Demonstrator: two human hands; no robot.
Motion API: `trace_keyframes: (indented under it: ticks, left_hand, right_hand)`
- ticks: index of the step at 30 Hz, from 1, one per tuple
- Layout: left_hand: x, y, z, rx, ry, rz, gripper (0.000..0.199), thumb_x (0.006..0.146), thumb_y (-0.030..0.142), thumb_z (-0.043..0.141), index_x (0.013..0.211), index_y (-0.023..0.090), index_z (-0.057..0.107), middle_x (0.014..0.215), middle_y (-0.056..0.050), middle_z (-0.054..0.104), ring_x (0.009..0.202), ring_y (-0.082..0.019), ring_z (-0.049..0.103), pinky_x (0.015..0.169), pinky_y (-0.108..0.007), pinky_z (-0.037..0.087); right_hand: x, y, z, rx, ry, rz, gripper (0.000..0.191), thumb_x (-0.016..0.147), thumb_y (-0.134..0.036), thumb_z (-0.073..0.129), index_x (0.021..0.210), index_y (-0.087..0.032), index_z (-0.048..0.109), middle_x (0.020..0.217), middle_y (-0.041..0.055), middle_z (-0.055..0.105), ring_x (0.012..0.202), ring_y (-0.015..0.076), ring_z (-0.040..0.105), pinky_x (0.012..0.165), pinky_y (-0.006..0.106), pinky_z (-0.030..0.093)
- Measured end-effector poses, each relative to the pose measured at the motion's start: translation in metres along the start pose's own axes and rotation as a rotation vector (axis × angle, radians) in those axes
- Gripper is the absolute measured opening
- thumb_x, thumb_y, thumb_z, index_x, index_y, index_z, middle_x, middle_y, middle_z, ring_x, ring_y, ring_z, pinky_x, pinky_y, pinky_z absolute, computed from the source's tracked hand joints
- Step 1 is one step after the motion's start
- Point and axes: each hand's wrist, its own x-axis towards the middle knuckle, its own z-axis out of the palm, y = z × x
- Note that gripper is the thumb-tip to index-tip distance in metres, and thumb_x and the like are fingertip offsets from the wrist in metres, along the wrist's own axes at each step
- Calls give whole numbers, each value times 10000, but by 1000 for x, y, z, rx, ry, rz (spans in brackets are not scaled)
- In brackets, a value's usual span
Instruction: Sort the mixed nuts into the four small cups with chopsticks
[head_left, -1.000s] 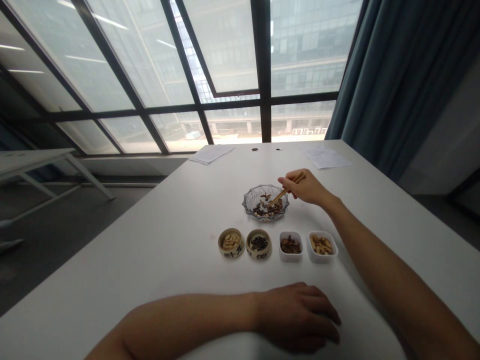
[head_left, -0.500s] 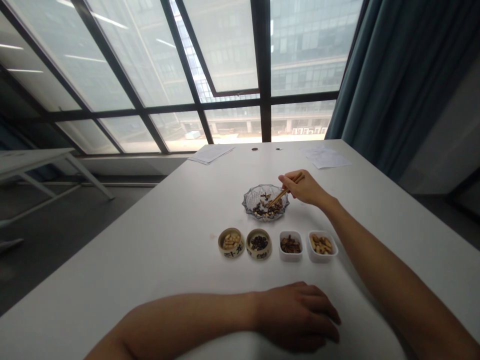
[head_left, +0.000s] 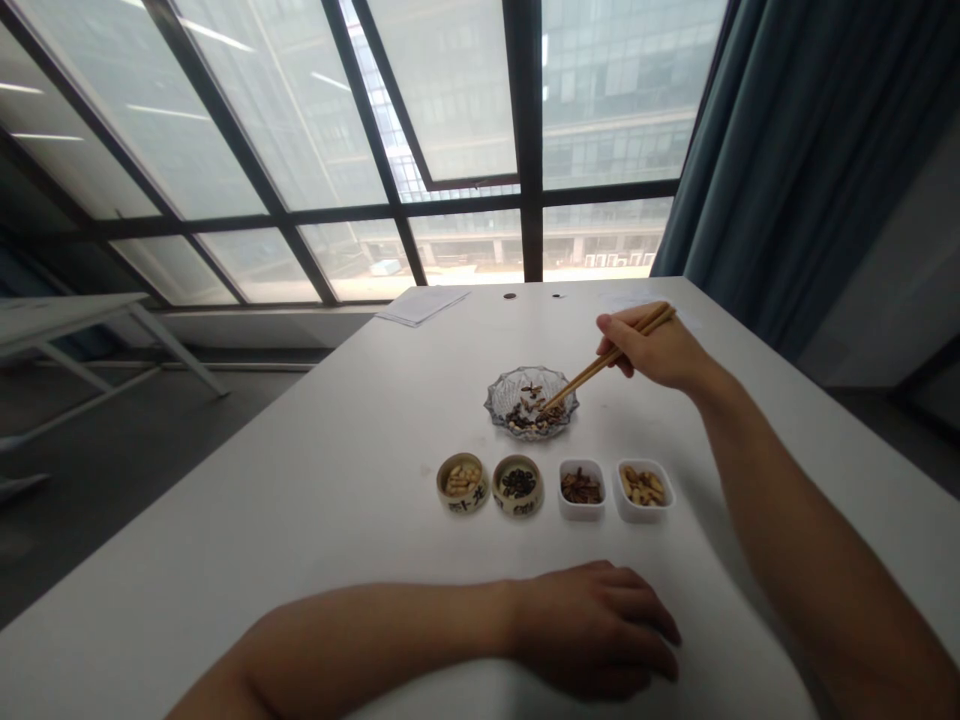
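My right hand (head_left: pixel 664 345) grips a pair of wooden chopsticks (head_left: pixel 596 366), held slanting down to the left. Their tips reach into a scalloped clear glass bowl (head_left: pixel 495 388), among a mix of dark, brown and pale small pieces. Palm down on the table, my left hand (head_left: pixel 600 630) lies empty with its fingers spread. In front of the bowl stand two round beige pots: one (head_left: pixel 461 505) with peanut-like tan pieces, the other (head_left: pixel 517 509) with dark beans or seeds. To their right, a white square tub (head_left: pixel 582 512) contains reddish-brown strips, and another white tub (head_left: pixel 646 514) contains tan pieces.
The white table (head_left: pixel 337 470) extends toward a large window. Sheets of paper (head_left: pixel 424 304) lie at its far left, more at the far right, partly behind my right hand. A blue curtain (head_left: pixel 750 180) hangs on the right; another table (head_left: pixel 67 315) stands at left.
My right hand has moved up and to the right, away from the bowl, showing more of the chopsticks. Their tips remain in the bowl. My left hand has not moved.
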Motion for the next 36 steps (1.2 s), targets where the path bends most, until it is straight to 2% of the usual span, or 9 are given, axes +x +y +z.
trace_keyframes:
  ticks: [4,7,11,15,20,27,31,36]
  left_hand:
    - [1,0,0,-4,6,2,372,994,366,447,1174,180,714,1337,-50,670,1264,-208,585,1149,-320,430]
    - [2,0,0,-9,12,5,347,986,359,472,1168,182,708,1332,-54,673,1259,-202,591,1161,-317,426]
    - [4,0,-1,-19,6,-5,316,978,351,501,1157,182,698,1325,-60,680,1243,-202,595,1138,-331,452]
    - [4,0,0,-28,15,-9,322,984,357,496,1171,187,695,1331,-54,675,1250,-201,588,1144,-331,446]
    - [2,0,0,-14,10,2,333,983,353,485,1174,181,698,1329,-57,675,1241,-203,592,1138,-324,448]
    - [2,0,0,-16,13,-2,323,977,352,496,1169,188,698,1335,-53,671,1254,-201,588,1144,-324,442]
    - [2,1,0,-14,6,-2,331,977,348,491,1170,175,698,1332,-62,672,1253,-209,588,1138,-338,449]
    - [3,1,-2,-25,-17,-13,321,976,356,501,1175,185,685,1339,-67,676,1268,-208,597,1152,-344,445]
  right_hand:
    - [-14,-20,-30,-33,-89,11,489,975,-545,643,669,-175,738,478,37,601,387,117,510,381,250,363]
    - [-23,-29,-43,-33,-198,30,476,949,-548,683,651,-181,736,502,43,623,387,114,512,373,249,361]
    - [-27,-32,-40,-17,-332,62,442,932,-529,706,664,-181,757,516,46,640,406,129,543,383,253,375]
    - [-24,-28,-33,-5,-386,60,434,935,-527,700,683,-181,768,514,40,647,408,131,552,396,253,398]
    - [-21,-26,-31,24,-318,33,436,918,-547,716,707,-169,767,524,40,655,406,121,546,382,241,391]
    - [-12,-21,-23,-7,-89,3,462,961,-527,664,696,-159,754,498,42,625,403,121,531,399,255,395]
    - [-2,-5,-10,-26,24,-4,478,968,-511,640,662,-153,722,490,36,612,397,113,515,408,253,391]
    - [9,24,10,-28,53,32,487,956,-534,631,668,-148,701,529,43,634,391,111,502,406,257,377]
